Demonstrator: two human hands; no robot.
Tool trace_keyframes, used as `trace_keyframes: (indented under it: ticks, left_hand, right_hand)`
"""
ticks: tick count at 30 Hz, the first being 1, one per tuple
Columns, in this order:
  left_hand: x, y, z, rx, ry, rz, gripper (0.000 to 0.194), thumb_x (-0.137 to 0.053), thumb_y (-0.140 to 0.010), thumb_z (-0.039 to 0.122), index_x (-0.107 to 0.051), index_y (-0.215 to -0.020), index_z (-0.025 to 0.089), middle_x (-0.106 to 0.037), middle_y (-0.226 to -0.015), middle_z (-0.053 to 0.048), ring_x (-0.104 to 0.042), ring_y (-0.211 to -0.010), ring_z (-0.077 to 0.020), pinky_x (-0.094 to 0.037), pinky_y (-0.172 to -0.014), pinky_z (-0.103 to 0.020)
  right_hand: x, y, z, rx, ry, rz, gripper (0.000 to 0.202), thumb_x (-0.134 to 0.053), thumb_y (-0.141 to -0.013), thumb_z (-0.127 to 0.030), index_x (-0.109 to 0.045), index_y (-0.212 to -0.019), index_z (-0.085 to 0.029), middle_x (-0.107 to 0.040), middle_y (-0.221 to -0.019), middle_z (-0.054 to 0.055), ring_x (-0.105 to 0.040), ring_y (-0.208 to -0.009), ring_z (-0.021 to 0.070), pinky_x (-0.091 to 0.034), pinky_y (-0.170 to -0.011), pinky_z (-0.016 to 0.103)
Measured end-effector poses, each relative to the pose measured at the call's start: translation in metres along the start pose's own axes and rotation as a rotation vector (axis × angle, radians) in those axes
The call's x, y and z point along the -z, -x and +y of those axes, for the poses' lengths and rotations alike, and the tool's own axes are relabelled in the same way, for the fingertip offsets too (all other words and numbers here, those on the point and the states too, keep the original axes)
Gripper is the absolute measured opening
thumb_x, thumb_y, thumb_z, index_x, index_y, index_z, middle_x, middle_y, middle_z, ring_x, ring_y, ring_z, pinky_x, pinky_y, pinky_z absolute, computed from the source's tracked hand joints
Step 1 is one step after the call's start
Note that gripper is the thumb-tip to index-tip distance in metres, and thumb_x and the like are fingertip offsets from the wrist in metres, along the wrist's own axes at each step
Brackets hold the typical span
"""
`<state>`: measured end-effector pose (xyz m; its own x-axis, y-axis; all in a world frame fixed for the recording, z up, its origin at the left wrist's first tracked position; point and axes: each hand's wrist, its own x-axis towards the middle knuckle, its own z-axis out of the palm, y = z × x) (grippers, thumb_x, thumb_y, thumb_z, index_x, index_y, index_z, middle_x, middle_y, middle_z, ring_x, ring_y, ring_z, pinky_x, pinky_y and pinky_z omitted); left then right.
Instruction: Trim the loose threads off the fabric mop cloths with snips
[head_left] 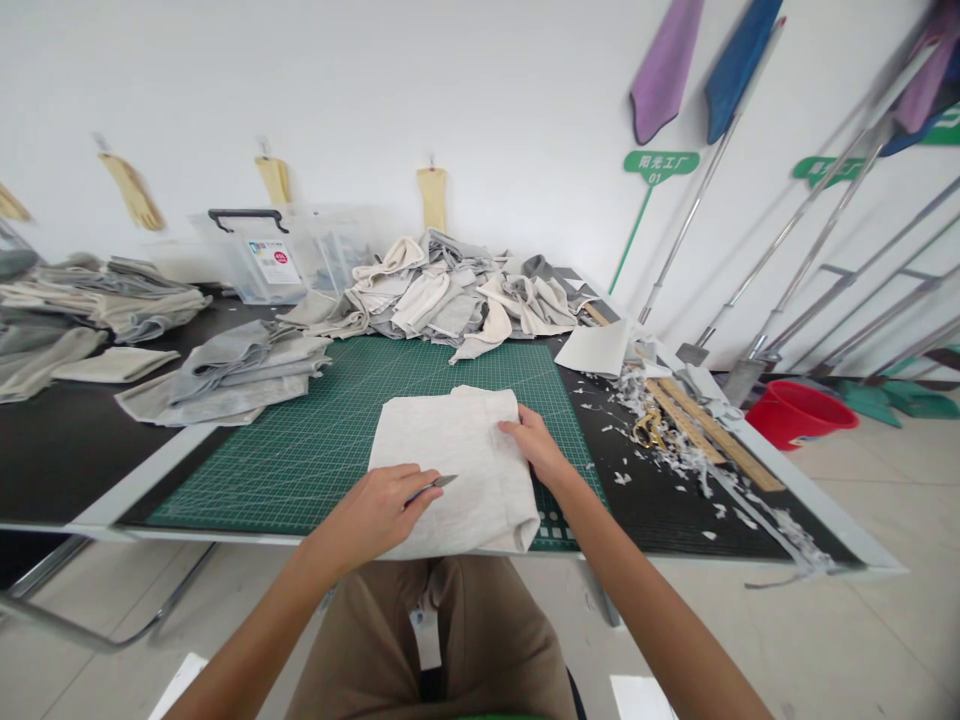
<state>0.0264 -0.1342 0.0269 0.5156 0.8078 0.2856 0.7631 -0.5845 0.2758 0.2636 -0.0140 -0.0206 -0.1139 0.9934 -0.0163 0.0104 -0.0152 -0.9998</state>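
A folded off-white cloth (454, 430) lies on the green cutting mat (300, 480) at the table's front edge, its near end reaching over the edge. My right hand (536, 442) grips the cloth's upper right edge, thumb on top and the other fingers underneath, out of sight. My left hand (390, 508) is closed over the cloth's left part. It holds a small pointed metal cutter (445, 481), whose tip sticks out to the right above the fabric. Most of the cutter's handle is hidden in the fingers.
Heaped grey and cream cloths (442, 290) lie behind the mat. A stack of grey cloths (232, 370) sits at left, near a clear plastic box (262, 260). On the right are gold scissors (649, 430), wooden rulers (720, 440) and white scraps. A red bucket (799, 412) stands beyond.
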Motion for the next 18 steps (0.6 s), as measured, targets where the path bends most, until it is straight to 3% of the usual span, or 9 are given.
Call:
trace_keyframes:
  ticks: [18]
  left_hand:
    - [-0.0028, 0.0022, 0.0000, 0.003, 0.019, -0.048, 0.030, -0.041, -0.098, 0.033, -0.064, -0.109, 0.017, -0.069, -0.097, -0.006, -0.064, -0.088, -0.0198, -0.050, -0.082, -0.035]
  right_hand:
    - [0.0003, -0.0008, 0.0014, -0.009, -0.004, 0.002, 0.033, -0.058, -0.066, -0.021, -0.065, -0.098, -0.018, -0.071, -0.099, 0.004, -0.064, -0.085, 0.0214, -0.049, -0.072, 0.030]
